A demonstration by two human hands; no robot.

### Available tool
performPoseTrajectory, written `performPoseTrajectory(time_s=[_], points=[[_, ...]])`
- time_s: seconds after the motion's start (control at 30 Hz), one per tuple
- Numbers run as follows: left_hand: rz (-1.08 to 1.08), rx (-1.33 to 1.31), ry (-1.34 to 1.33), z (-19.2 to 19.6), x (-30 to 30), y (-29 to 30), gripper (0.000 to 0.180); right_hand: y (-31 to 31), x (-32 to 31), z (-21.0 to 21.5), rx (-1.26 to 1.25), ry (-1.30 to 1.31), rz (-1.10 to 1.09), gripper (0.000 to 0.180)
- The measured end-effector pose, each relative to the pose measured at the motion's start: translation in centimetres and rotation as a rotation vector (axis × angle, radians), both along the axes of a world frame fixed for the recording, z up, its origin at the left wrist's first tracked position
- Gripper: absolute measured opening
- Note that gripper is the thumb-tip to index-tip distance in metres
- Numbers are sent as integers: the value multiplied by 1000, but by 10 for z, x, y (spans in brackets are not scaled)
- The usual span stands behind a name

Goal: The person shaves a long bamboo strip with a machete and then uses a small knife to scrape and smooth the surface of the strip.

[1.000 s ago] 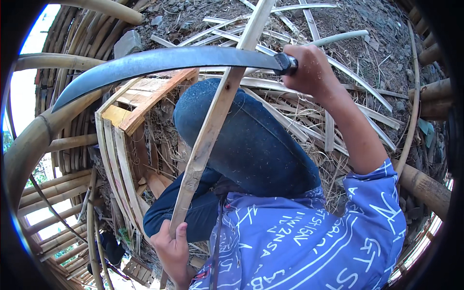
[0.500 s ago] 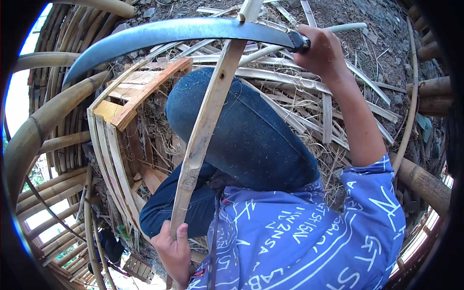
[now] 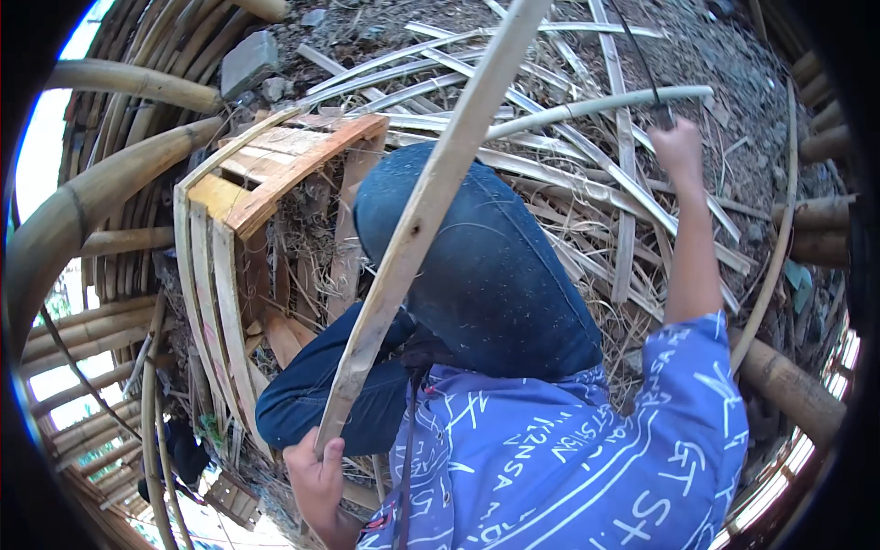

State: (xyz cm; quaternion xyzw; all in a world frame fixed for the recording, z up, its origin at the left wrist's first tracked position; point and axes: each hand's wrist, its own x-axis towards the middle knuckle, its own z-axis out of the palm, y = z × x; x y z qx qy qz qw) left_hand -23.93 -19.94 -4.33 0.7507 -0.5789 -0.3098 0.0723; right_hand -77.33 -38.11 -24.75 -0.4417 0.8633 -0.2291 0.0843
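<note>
A long wooden slat (image 3: 412, 229) with a dark knot slants across my bent knee, its far end running out past the top of the view. My left hand (image 3: 316, 481) grips its near end with the thumb laid along the wood. Far off to the right, my right hand (image 3: 676, 151) is closed round the handle (image 3: 662, 115) of a long curved machete. The machete's blade (image 3: 637, 46) shows almost edge-on as a thin dark line. It points away from me and stands apart from the slat; its tip is out of view.
Left of my knee stands a slatted wooden crate (image 3: 211, 302). Pale wood strips (image 3: 541, 156) and curled shavings litter the ground ahead and to the right. A grey block (image 3: 249, 64) lies beyond the crate. Bamboo poles (image 3: 73, 220) border the left side, and another pole (image 3: 793, 380) the right.
My right hand has swung the machete right and away from the slat, turning its blade from broadside to edge-on. The slat's far end leans further right in view.
</note>
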Motion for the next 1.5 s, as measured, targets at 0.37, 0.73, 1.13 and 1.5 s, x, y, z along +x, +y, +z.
performPoseTrajectory(time_s=[0.37,0.73,1.13,1.5], points=[[-109,-88,-92,31,18,-77,40,52,114,-2,-242,-694,64,12],[-10,-230,122,24,32,-143,41,-11,126,35,-339,-915,-16,8],[-240,-67,-222,4,35,-246,40,-147,174,-7,-423,-1087,-284,9],[161,-94,-46,-1,51,-183,33,-142,214,3,-315,-1665,-259,7]])
